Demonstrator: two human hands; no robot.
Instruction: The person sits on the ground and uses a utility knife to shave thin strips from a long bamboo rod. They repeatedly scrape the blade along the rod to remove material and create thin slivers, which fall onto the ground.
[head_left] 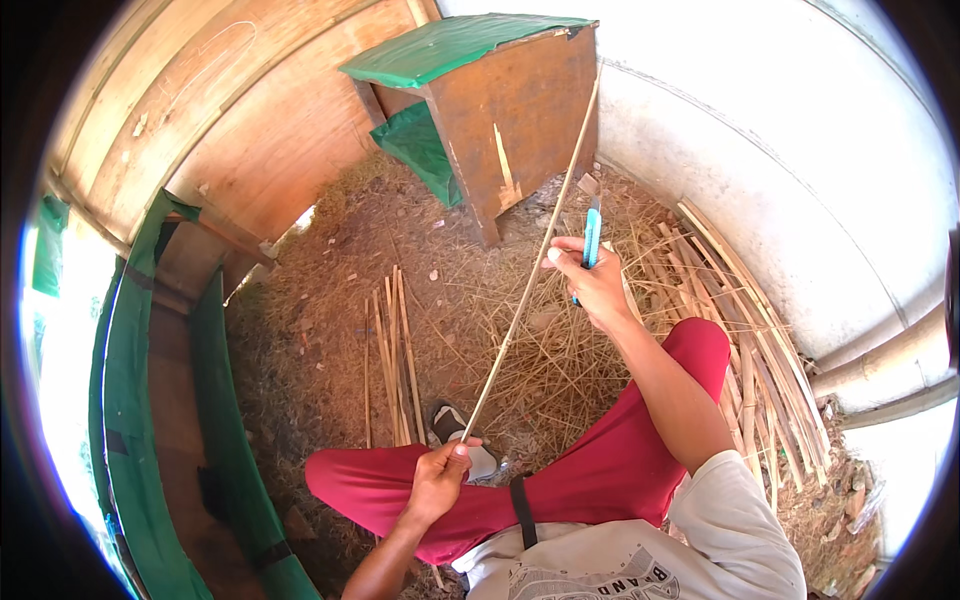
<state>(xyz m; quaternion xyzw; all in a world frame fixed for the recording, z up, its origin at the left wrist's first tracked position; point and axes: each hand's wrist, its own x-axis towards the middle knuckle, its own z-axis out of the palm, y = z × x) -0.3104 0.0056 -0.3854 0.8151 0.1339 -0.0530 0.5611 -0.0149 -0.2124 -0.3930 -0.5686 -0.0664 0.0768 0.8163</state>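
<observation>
A long thin bamboo strip (525, 290) runs from my lap up toward the wooden box. My left hand (440, 478) grips its near end above my red-trousered knee. My right hand (592, 285) holds a blue utility knife (591, 235) upright, with the thumb pressed against the strip about halfway along. The strip's far end reaches the box's edge.
A brown wooden box (505, 130) with a green top stands ahead. Cut bamboo strips (390, 350) lie on the ground to the left, a larger pile (755, 340) curves along the white wall (800, 170) on the right. Shavings (560, 360) cover the dirt. A green-edged wooden frame (130, 380) stands at left.
</observation>
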